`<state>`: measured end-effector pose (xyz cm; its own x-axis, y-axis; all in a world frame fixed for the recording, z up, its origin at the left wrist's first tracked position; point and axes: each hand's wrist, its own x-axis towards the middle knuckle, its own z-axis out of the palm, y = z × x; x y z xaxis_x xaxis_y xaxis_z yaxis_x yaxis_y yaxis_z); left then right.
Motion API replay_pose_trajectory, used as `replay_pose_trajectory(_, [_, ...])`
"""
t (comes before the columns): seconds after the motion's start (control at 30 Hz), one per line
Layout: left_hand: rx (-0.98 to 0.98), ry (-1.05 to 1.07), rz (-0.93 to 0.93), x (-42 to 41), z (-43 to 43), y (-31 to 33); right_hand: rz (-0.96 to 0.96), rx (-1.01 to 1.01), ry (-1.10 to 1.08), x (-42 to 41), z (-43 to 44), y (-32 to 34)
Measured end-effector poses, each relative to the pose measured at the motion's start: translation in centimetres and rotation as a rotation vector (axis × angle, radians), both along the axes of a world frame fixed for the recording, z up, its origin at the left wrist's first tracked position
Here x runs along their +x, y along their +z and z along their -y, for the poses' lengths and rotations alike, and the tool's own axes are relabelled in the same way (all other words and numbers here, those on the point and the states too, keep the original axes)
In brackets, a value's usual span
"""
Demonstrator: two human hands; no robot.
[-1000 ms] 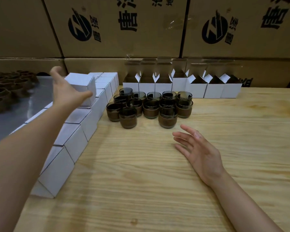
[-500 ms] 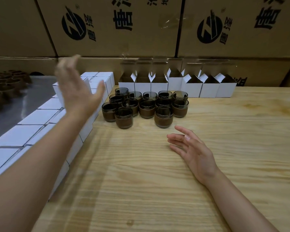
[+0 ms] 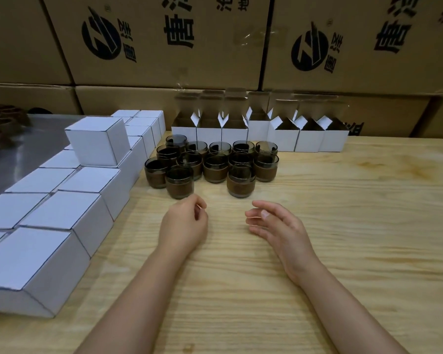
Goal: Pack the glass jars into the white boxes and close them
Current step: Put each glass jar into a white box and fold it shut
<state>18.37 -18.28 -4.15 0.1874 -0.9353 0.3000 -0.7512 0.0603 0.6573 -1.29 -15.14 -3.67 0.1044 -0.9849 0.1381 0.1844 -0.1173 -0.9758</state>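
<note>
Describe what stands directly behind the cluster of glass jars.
A row of open white boxes stands behind the glass jars, flaps raised. Their front walls hide whether anything is inside.

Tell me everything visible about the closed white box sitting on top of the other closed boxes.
The top box is a plain white cardboard cube, flaps closed, with thin dark lines along its edges. It stands upright, one vertical edge toward the camera, alone on a second tier at the left. Its base rests on the closed boxes beneath; nothing else touches it.
</note>
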Motion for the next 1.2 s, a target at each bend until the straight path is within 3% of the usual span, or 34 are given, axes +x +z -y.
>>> replay_pose_trajectory(0.2, [0.068,0.01,0.145,-0.3,0.5,0.2,-0.319,-0.301,-0.353,0.4,6.4,4.2])
replay_pose_trajectory(0.27, [0.066,0.011,0.162,-0.3,0.5,0.2,-0.526,-0.329,-0.396,1.0,10.7,6.3])
replay_pose_trajectory(0.4, [0.053,0.011,0.175,-0.5,0.5,0.1,-1.001,-0.312,-0.259,2.5,19.4,8.1])
replay_pose_trajectory(0.57, [0.065,0.006,0.178,-0.4,0.5,0.1,-1.194,-0.182,-0.089,4.4,25.0,7.9])
replay_pose_trajectory(0.77, [0.053,-0.001,0.175,-0.4,0.4,0.0,-1.219,0.033,-0.153,4.8,26.5,6.4])
replay_pose_trajectory(1.2, [0.039,0.004,0.174,-0.3,0.3,-0.2,-1.192,-0.233,-0.331,4.0,22.8,10.1])
